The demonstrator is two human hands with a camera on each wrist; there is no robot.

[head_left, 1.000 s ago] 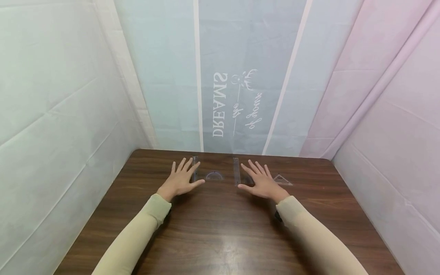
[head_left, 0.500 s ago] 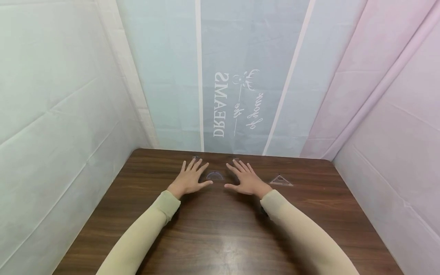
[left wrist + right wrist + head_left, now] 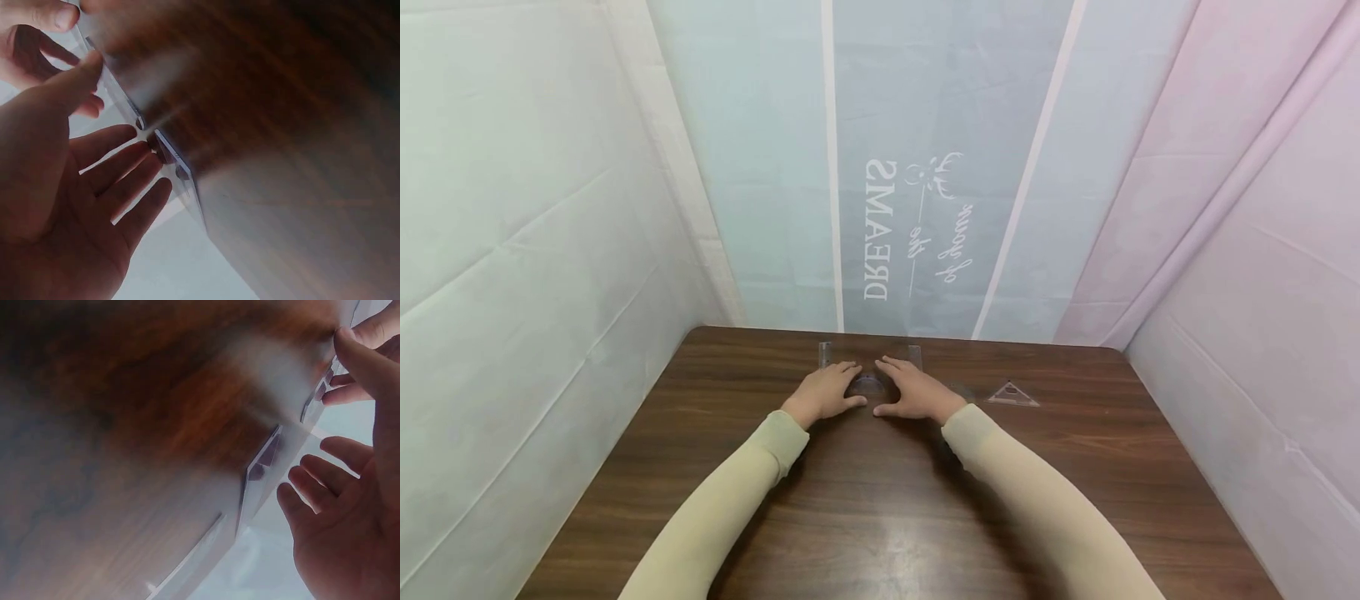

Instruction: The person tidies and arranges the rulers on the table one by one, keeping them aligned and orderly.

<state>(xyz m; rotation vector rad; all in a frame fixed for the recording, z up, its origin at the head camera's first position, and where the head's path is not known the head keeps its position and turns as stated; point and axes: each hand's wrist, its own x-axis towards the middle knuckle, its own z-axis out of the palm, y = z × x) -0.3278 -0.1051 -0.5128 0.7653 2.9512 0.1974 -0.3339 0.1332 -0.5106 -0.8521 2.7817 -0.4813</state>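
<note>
My left hand point(image 3: 827, 392) and right hand point(image 3: 919, 392) hover on either side of a small clear protractor point(image 3: 868, 384) lying flat on the brown wooden table point(image 3: 880, 483). Both have gently bent fingers, the thumbs pointing inward, and neither holds anything. Beyond the left hand's fingers shows the end of a clear ruler point(image 3: 824, 353). A second clear ruler point(image 3: 915, 356) sticks out past the right hand, which covers its lower part. In the left wrist view, the left palm point(image 3: 94, 187) is loosely spread; in the right wrist view, the right palm point(image 3: 347, 512) looks similarly relaxed.
A clear set square point(image 3: 1013, 395) lies right of the right hand. Another faint clear piece point(image 3: 961, 390) sits partly behind the right wrist. A blue-grey printed cloth point(image 3: 917, 108) hangs at the table's far edge, with pale cloth walls on both sides.
Both hands have moved inward from spread positions over the rulers, closing in on the protractor. Their fingers have gone from straight and splayed to gently bent. The drawing tools keep their places.
</note>
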